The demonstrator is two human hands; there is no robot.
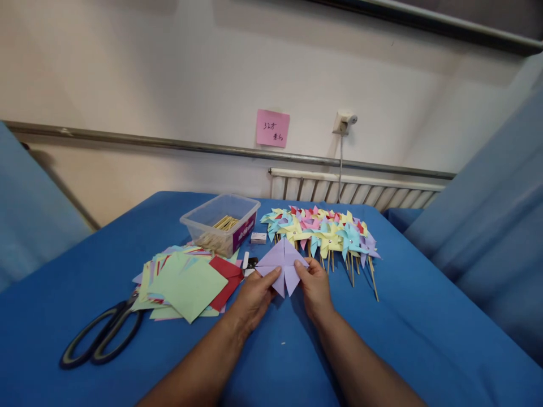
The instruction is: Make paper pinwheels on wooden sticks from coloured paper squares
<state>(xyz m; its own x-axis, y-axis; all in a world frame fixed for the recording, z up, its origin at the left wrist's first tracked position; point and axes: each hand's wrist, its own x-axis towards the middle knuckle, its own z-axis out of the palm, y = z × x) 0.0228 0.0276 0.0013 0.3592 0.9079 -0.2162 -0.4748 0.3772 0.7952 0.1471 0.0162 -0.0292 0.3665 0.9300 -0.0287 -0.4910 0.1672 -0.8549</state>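
A purple paper square (283,255), slit inward from its corners, is held up above the blue table between both hands. My left hand (257,297) pinches its lower left side, thumb on top. On the lower right side, my right hand (316,288) grips it the same way; the fingers beneath are mostly hidden. Behind the paper, partly covered, lie a small black-and-white object (250,263) and a little white box (258,238). Finished paper pinwheels (331,240) on wooden sticks lie in a colourful heap beyond my right hand.
Left of the hands is a pile of coloured paper squares (190,285), with large scissors (104,333) beside it. A clear plastic tub (223,223) holds wooden sticks. The blue-covered table (382,350) reaches back toward a wall with a radiator (360,189).
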